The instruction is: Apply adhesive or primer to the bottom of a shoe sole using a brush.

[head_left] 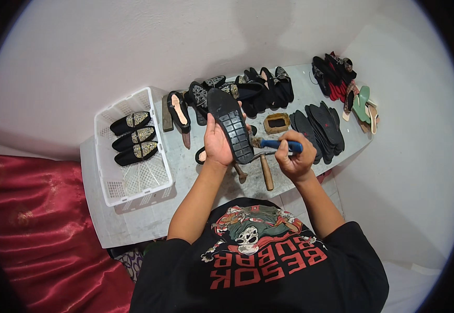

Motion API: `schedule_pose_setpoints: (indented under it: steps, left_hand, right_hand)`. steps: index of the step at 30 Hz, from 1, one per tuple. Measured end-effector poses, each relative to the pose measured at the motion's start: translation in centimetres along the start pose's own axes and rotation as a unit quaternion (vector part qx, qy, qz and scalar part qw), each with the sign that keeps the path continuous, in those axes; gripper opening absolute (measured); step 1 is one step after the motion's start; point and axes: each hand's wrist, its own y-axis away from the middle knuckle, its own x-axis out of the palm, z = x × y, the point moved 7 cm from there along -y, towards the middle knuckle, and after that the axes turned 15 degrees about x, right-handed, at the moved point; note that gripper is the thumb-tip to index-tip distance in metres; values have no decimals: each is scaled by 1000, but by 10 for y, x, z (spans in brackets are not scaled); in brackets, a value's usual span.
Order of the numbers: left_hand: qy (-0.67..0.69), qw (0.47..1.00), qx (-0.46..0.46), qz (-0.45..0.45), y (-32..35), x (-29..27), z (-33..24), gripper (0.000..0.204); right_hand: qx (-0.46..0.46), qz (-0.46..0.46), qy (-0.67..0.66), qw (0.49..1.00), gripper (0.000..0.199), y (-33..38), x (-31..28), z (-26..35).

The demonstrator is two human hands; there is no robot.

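My left hand (217, 145) grips a black shoe sole (228, 117), tilted upright with its glossy grid tread facing me. Whether a shoe upper is attached behind it is hidden. In my right hand (297, 156) is a blue-handled brush (280, 145), its bristles at the sole's right edge near the heel end. Below the brush lies a hammer (267, 173) with a wooden handle. Another wooden-handled tool (241, 174) rests beside it, partly covered by the sole. A yellowish open container (277, 123) with something dark inside stands just beyond the brush.
On the grey table (143, 221), a white plastic basket (141, 195) at left holds three black shoes (134, 136). More shoes (269, 89) line the back. Stacked black soles (321, 128) lie right, near green shoe-shaped pieces (361, 104) and dark uppers (334, 75). Red cloth (34, 219) hangs left.
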Motion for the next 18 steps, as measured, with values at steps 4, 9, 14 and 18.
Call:
schedule_pose_setpoints:
  steps: [4, 9, 14, 18]
  left_hand:
    - [-10, 1000, -7, -1, -1, -6, 6, 66]
    - [-14, 1000, 7, 12, -2, -3, -3, 66]
    - [11, 1000, -4, 10, 4, 1, 3, 67]
    - [-67, 997, 6, -30, 10, 5, 7, 63]
  right_hand:
    - [-4, -16, 2, 1000, 11, -8, 1, -4]
    - [1, 48, -36, 998, 7, 7, 4, 3]
    - [-20, 24, -30, 999, 10, -4, 7, 2]
    - [-23, 15, -46, 999, 10, -10, 10, 5]
